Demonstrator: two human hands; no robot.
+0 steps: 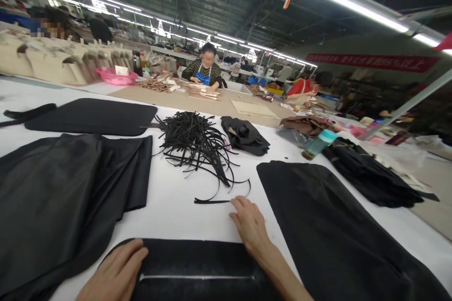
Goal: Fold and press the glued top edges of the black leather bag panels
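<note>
My left hand (115,268) lies with its fingers stretched out on the left end of a black panel (190,256), which has a long narrow slit across it. Over the panel's right end reaches my right forearm. My right hand (249,223) has its fingertips at the end of a thin black strip (212,201) on the white table; its thumb is apart from the fingers. Just beyond lies a tangled pile of black strips (192,136). Large black sheets flank the hands: a folded one (70,188) at left, a smooth one (328,211) at right.
Behind the folded sheet is a rounded black panel (92,115). Folded black pieces (245,135) lie beyond the strips. A bottle with a turquoise lid (319,143) lies tilted at right, near a black stack (374,174). Across the table, a person (203,70) handles pieces.
</note>
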